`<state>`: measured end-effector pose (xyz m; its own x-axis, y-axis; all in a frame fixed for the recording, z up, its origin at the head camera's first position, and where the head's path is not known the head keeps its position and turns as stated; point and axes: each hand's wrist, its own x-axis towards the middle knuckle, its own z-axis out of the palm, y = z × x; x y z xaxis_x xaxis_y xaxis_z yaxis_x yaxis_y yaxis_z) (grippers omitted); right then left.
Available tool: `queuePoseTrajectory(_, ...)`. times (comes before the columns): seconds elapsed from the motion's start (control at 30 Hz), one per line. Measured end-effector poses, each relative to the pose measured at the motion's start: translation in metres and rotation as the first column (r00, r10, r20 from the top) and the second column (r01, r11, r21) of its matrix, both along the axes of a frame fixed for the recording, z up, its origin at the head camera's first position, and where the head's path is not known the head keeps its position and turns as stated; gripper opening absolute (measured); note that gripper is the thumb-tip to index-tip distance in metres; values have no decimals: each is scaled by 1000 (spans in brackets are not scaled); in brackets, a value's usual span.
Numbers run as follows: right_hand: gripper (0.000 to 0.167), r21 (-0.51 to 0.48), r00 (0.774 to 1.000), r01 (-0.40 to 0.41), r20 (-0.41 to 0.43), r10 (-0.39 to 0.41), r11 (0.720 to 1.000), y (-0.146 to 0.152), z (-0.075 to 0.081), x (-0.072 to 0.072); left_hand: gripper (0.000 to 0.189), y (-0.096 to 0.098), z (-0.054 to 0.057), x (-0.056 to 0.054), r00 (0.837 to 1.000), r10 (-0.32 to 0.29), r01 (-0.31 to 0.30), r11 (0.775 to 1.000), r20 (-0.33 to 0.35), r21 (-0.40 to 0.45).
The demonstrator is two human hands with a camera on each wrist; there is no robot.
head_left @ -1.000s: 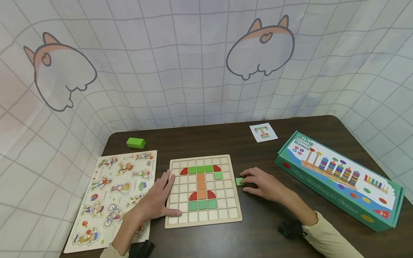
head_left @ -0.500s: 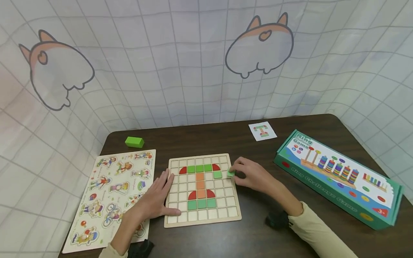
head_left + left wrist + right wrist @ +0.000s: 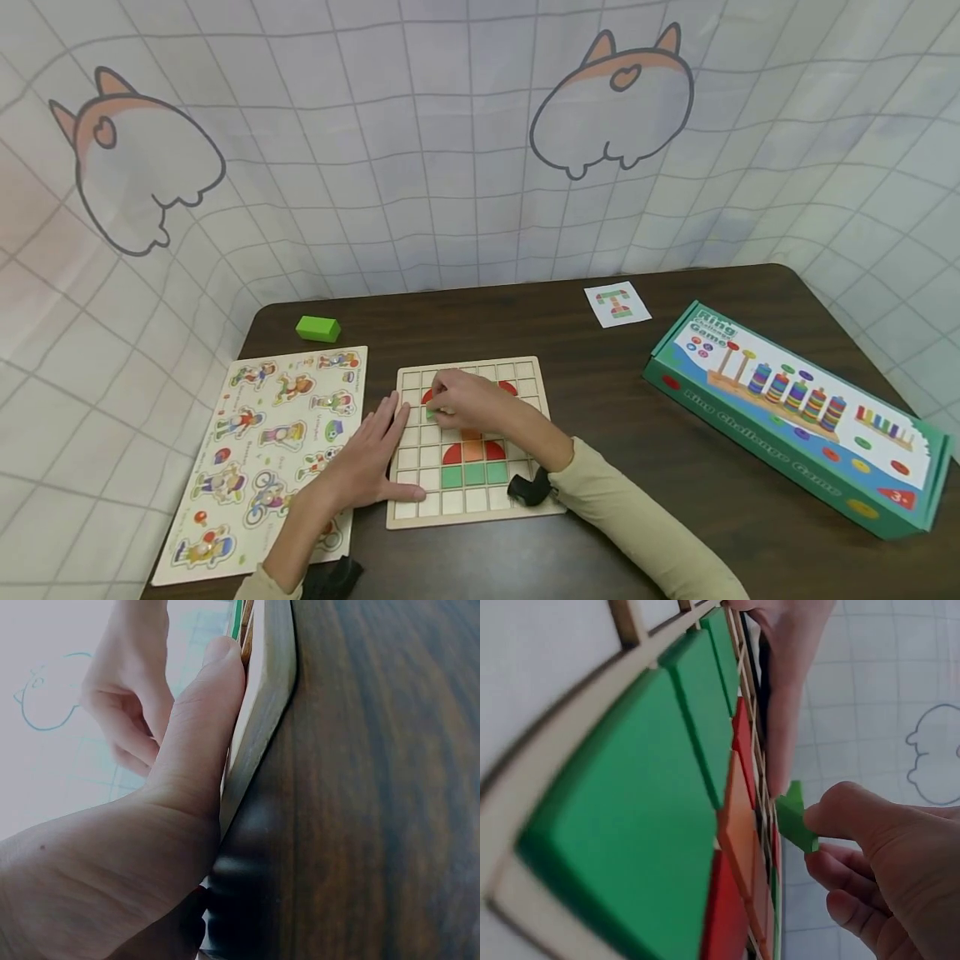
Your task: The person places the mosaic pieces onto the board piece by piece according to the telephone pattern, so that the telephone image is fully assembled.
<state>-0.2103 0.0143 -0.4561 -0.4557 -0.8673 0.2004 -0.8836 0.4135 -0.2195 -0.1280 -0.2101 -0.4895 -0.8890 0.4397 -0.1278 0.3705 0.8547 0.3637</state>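
My right hand (image 3: 474, 402) is over the upper left of the wooden grid board (image 3: 408, 523), pinching a green square tile (image 3: 799, 817) between thumb and fingers. In the right wrist view the tile is tilted, one edge close to the board. My left hand (image 3: 367, 458) rests along the board's left edge with straight fingers, its thumb on the lower left cells. Lower on the board sit a row of green tiles (image 3: 474, 475), two red quarter-round tiles (image 3: 495, 451) and an orange tile (image 3: 472, 451). The right hand hides most of the upper row.
A picture puzzle board (image 3: 247, 467) lies left of the grid board. Behind it stands a green block (image 3: 318, 329). A pattern card (image 3: 617, 304) lies at the back, and a green Ring Challenge Game box (image 3: 795, 417) occupies the right side of the dark table (image 3: 480, 562).
The right hand has picked up the green tile from beside the board's right edge and carried it left across the board to the upper left. The left hand has stayed in place.
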Motion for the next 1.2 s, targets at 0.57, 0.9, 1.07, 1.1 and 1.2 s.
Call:
queuePoseTrajectory(0.57,16,141,997,76,-33,-72,987,-13,-2,7,122,1,1,0,1000,-9,9,1000,5,8)
queuePoseTrajectory(0.9,21,-7,988,149,-33,-149,989,26,7,22,123,4,-3,1,1000,-2,2,1000,4,3)
queuePoseTrajectory(1.07,22,-62,990,144,-1,-144,988,64,4,35,125,5,-4,2,1000,3,-3,1000,4,9)
queuePoseTrajectory(1.1,24,-57,990,141,-3,-141,988,71,2,37,125,5,-3,2,1000,5,-5,1000,-6,10)
queuePoseTrajectory(1.2,29,-41,989,147,8,-147,988,95,-4,46,125,5,-3,0,1000,-10,10,1000,-24,11)
